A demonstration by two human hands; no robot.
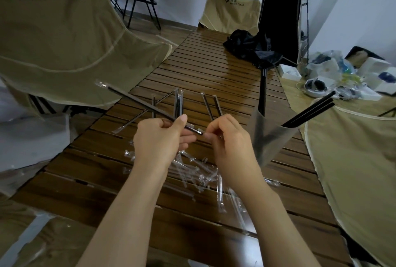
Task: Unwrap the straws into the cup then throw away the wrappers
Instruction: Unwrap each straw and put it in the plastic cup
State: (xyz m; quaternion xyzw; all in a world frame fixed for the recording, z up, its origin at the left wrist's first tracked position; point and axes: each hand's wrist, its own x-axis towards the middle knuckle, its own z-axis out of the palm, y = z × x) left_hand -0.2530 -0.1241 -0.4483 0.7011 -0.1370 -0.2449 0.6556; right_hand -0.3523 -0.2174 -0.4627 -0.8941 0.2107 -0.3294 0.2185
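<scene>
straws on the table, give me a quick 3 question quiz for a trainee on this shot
1. True or false: the cup already holds unwrapped black straws.
2. Which hand grips the wrapped straw along its shaft: A) the left hand, B) the right hand, C) neither?
3. Fill in: the empty wrappers lie on the table ______ the hands, on the side nearer the person.

Key
1. True: several black straws lean out of the cup.
2. A: the left hand holds the shaft, while the right hand pinches the wrapper's near end.
3. Below: they are scattered under the wrists, and more wrapped straws lie beyond the hands.
</scene>
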